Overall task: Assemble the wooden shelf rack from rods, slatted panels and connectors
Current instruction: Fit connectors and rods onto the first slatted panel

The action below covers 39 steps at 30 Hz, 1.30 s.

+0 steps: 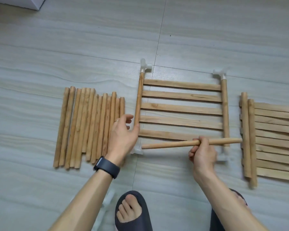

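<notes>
One grey tiled floor | left hand loose beside slatted panel | right hand grips rod

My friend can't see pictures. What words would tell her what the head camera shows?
A person's right hand holds a rod across the near end of a slatted panel on the floor, with white connectors on its corners. The open left hand is at the panel's left edge. A pile of rods lies to its left, stacked panels to its right.
</notes>
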Tool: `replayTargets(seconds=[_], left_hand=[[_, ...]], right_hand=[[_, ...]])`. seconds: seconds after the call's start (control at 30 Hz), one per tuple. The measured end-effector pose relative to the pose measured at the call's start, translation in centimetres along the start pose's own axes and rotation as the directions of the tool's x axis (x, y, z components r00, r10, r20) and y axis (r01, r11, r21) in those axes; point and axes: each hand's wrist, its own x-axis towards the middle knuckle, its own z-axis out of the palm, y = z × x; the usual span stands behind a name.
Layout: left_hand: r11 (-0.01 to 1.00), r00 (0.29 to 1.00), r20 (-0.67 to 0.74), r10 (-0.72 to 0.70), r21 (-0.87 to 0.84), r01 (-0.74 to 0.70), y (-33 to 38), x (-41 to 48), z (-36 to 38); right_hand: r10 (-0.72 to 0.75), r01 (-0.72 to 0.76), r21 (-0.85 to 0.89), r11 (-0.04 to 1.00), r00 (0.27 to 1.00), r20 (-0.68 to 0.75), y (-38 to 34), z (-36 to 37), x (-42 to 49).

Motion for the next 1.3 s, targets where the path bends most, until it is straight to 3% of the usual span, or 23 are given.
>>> replayTargets(seconds=[0.13,0.27,0.57,0.9,1.03,1.17,1.3], left_hand=[[0.977,0.996,0.066,-0.055,0.21,0.04,-2.7,-4.6,0.4],[0.971,0.998,0.034,-0.054,0.234,0.045,-3.4,-5.7,1.2],[0.98,0.98,-0.005,-0.197,-0.021,0.197,-4.2,-5.7,1.6],[0.975,0.983,0.06,-0.176,-0.129,0.183,-5.1,-6.2,1.5],[0.971,0.982,0.011,-0.191,-0.143,0.191,-4.9,-6.4,1.9],[0.973,0.979,0.004,-0.203,-0.11,0.202,-4.6,-6.8,1.9],[0.986,0.984,0.07,-0.165,0.024,0.164,-4.3,-5.0,0.3]], right_hand=[[0.074,-0.065,0.092,0.994,0.992,-0.102,3.2,-1.1,-2.2],[0.124,-0.099,0.16,0.982,0.98,-0.156,4.7,-2.4,-3.3],[0.086,-0.069,0.146,0.987,0.99,-0.11,5.7,-3.5,-3.6],[-0.04,0.048,0.142,0.989,0.998,-0.055,4.1,-2.0,-3.5],[0.017,-0.015,0.148,0.989,1.0,-0.015,4.4,-1.0,-3.5],[0.166,-0.172,0.148,0.974,0.985,0.049,5.8,-1.1,-3.7],[0.241,-0.246,0.047,0.968,0.966,0.095,6.0,-1.5,-2.6]])
